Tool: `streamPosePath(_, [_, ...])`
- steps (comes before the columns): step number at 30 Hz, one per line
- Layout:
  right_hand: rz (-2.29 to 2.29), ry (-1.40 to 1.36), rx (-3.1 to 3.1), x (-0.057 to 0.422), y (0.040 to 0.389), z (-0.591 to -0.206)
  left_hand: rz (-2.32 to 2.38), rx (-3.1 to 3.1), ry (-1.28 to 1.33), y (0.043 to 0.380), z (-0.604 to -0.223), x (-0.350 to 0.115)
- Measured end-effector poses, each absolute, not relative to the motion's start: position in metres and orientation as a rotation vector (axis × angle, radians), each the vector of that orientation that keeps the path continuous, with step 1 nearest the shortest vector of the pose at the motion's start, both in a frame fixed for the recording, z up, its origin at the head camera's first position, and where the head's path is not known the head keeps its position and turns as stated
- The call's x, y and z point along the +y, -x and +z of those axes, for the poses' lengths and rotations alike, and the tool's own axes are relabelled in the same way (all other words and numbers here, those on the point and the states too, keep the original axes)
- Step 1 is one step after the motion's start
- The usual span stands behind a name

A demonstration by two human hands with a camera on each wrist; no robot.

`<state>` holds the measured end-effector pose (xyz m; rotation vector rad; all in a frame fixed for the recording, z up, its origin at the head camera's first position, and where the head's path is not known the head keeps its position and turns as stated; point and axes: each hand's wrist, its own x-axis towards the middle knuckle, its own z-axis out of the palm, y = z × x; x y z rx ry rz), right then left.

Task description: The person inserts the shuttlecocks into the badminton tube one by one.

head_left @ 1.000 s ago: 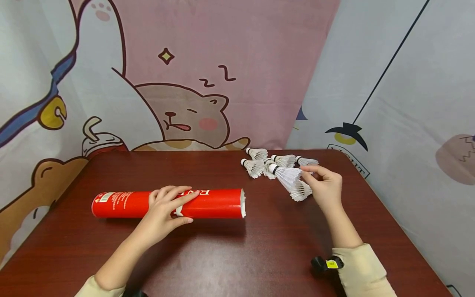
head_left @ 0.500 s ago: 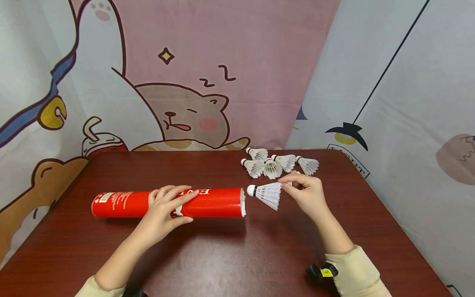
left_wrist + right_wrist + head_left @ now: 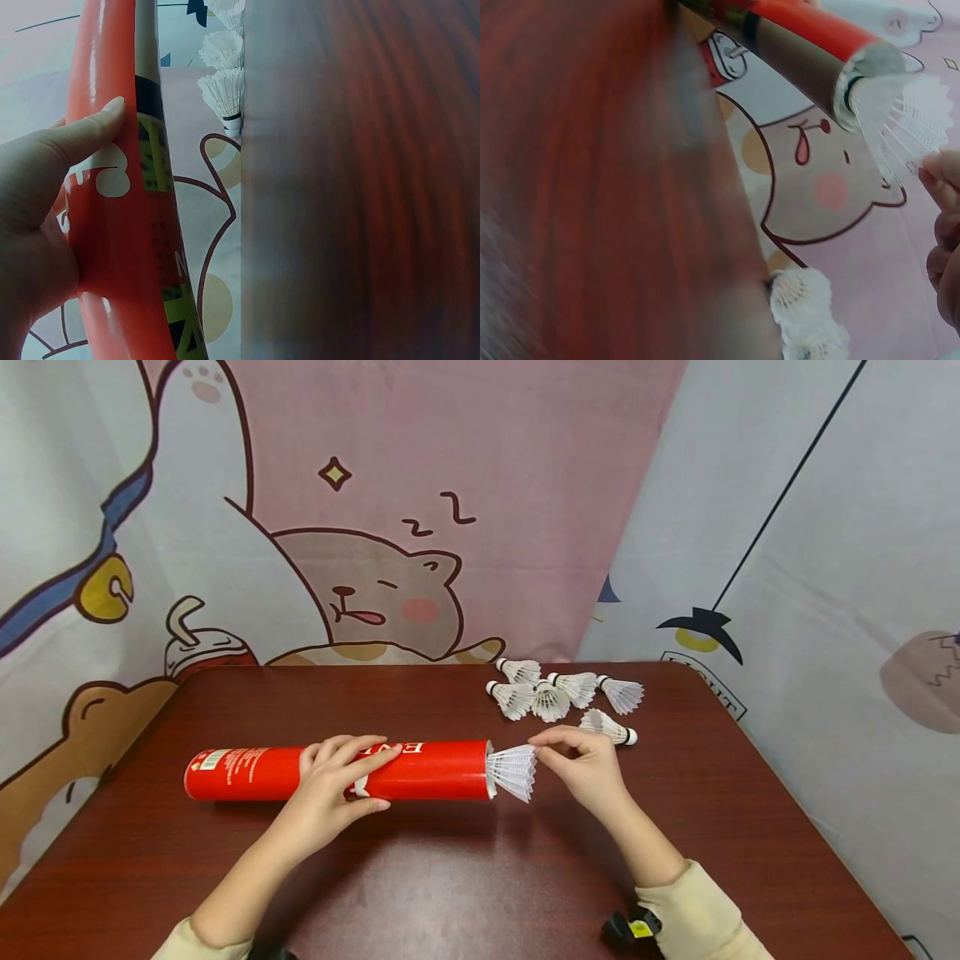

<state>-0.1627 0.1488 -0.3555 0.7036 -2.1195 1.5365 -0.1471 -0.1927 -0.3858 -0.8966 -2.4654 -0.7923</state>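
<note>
My left hand grips a red shuttlecock tube around its middle and holds it level above the table; in the left wrist view the thumb lies along the tube. At the tube's right mouth, a white shuttlecock sits cork-first, its cork hidden inside and its skirt sticking out. My right hand pinches the skirt's edge between thumb and fingertips. In the right wrist view the shuttlecock enters the tube's open end, with the right hand's fingers at the skirt rim.
Several shuttlecocks lie in a cluster near the table's back edge. Another shuttlecock lies just behind the right hand, cork to the right. The dark wooden table meets a patterned cloth backdrop at its far edge.
My right hand has brought the shuttlecock left from the cluster, and its cork end has gone into the tube's mouth. The left hand and tube have stayed in place.
</note>
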Motion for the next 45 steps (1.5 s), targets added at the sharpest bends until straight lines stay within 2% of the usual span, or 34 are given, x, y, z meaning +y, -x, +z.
streamPosePath(18, [1.475,-0.762,-2.033,0.111,0.154,-0.366,-0.787,-2.467,0.908,0.147,-0.386,-0.193])
streamPosePath(45, [1.571,-0.676,-2.089,0.084,0.152,-0.371,-0.782,-2.463,0.914,0.147,-0.387,-0.19])
